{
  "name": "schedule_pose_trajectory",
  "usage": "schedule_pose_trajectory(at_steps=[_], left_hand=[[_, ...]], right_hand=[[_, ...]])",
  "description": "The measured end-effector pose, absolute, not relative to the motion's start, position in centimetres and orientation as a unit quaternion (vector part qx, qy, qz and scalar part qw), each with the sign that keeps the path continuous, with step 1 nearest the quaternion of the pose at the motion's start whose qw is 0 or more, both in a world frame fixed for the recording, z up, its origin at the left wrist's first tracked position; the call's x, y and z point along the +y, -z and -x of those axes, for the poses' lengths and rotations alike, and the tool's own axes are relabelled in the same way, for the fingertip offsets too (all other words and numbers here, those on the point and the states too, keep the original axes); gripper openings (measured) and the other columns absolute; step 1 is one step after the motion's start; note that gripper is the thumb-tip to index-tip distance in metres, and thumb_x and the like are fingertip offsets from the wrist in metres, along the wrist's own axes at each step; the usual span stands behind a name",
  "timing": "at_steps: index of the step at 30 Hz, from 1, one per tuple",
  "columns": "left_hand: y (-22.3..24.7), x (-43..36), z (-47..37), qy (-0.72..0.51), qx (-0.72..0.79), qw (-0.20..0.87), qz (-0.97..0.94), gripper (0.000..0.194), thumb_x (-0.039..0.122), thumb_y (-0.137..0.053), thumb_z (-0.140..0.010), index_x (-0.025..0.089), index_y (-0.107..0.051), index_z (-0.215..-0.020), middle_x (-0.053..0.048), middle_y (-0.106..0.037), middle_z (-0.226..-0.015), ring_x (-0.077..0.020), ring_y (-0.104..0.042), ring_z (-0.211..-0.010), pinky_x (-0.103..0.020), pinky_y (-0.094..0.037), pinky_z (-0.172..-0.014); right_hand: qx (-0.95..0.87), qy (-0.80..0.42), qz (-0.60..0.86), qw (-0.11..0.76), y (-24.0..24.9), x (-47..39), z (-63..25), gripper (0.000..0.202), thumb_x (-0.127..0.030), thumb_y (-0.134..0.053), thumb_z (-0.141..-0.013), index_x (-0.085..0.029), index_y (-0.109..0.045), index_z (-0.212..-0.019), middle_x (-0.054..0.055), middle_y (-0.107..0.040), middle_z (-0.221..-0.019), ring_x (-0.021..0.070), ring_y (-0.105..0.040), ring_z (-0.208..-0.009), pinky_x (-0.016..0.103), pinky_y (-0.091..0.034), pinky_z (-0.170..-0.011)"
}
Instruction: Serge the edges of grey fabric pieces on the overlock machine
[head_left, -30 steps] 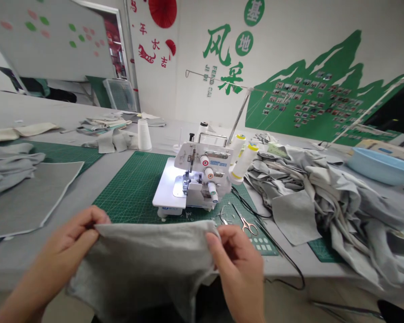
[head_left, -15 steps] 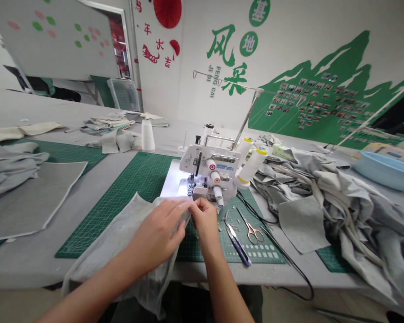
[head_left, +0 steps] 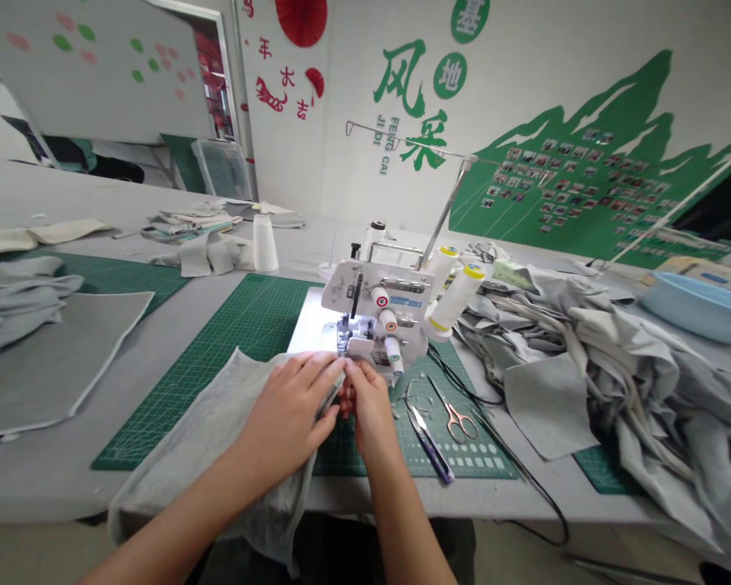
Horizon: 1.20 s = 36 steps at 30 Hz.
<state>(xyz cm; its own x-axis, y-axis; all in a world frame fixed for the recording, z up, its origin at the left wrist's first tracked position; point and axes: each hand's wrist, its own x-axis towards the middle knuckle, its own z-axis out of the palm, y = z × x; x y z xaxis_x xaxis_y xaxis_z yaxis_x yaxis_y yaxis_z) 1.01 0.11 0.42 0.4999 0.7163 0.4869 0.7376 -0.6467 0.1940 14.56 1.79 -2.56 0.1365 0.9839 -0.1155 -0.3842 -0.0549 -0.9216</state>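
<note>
Grey cloth (head_left: 201, 439) lies in front of a white overlock sewing machine (head_left: 395, 284) and hangs over the table's front edge. My left hand (head_left: 296, 402) rests on the cloth near the lit presser foot (head_left: 343, 335), its fingers stretched out flat and its thumb apart. Close beside it, my right hand (head_left: 369, 398) is closed in a pinch at the cloth's right edge, just below the machine's front. The fingertips of both hands nearly meet there. My left hand hides part of the cloth's edge.
Purple-handled snips (head_left: 430, 451) and small scissors (head_left: 456, 418) lie on the green cutting mat (head_left: 231, 325) at right. Heaped grey cloth (head_left: 585, 341) and a blue basin (head_left: 700, 305) stand farther right. A white thread cone (head_left: 265, 244) is behind; grey pieces (head_left: 67, 357) lie left.
The fingers of my right hand have shifted at the cloth's edge, and more of their curled underside shows. My left hand has moved slightly left and down. The view has shifted a little.
</note>
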Motion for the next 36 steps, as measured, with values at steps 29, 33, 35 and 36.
schedule_pose_trajectory(at_steps=[29, 33, 35, 36], left_hand=[[-0.7, -0.6, -1.9, 0.236, -0.451, 0.054, 0.859, 0.054, 0.016, -0.061, -0.083, 0.018, -0.057, -0.137, -0.013, -0.053, -0.146, -0.0342, -0.047, -0.128, -0.053, -0.043, -0.103], [-0.8, -0.4, -2.0, 0.232, -0.454, 0.051, 0.859, 0.056, 0.015, -0.062, -0.081, 0.018, -0.057, -0.137, -0.014, -0.054, -0.146, -0.0349, -0.047, -0.128, -0.053, -0.044, -0.103], [-0.8, -0.4, -1.9, 0.233, -0.454, 0.047, 0.859, 0.056, 0.015, -0.061, -0.081, 0.019, -0.057, -0.137, -0.013, -0.054, -0.146, -0.0346, -0.047, -0.128, -0.053, -0.044, -0.104], [-0.8, -0.4, -1.9, 0.234, -0.453, 0.046, 0.859, 0.056, 0.015, -0.061, -0.082, 0.019, -0.057, -0.137, -0.013, -0.053, -0.146, -0.0343, -0.047, -0.129, -0.053, -0.044, -0.104]], right_hand=[[-0.461, -0.4, 0.536, 0.584, 5.9, -1.1, -14.5, 0.021, -0.036, -0.057, -0.09, -0.019, -0.064, -0.081, -0.003, -0.058, -0.067, 0.0135, -0.048, -0.059, 0.024, -0.038, -0.056], [-0.464, -0.391, 0.54, 0.583, 6.0, -1.2, -14.5, 0.021, -0.036, -0.056, -0.091, -0.019, -0.064, -0.082, -0.002, -0.061, -0.07, 0.0141, -0.05, -0.061, 0.024, -0.039, -0.058], [-0.466, -0.388, 0.54, 0.583, 6.0, -1.3, -14.5, 0.021, -0.035, -0.056, -0.091, -0.019, -0.064, -0.081, -0.002, -0.062, -0.071, 0.0143, -0.051, -0.062, 0.024, -0.04, -0.059], [-0.467, -0.387, 0.54, 0.584, 6.0, -1.3, -14.5, 0.021, -0.035, -0.055, -0.091, -0.019, -0.064, -0.081, -0.002, -0.061, -0.07, 0.0143, -0.051, -0.062, 0.024, -0.04, -0.059]])
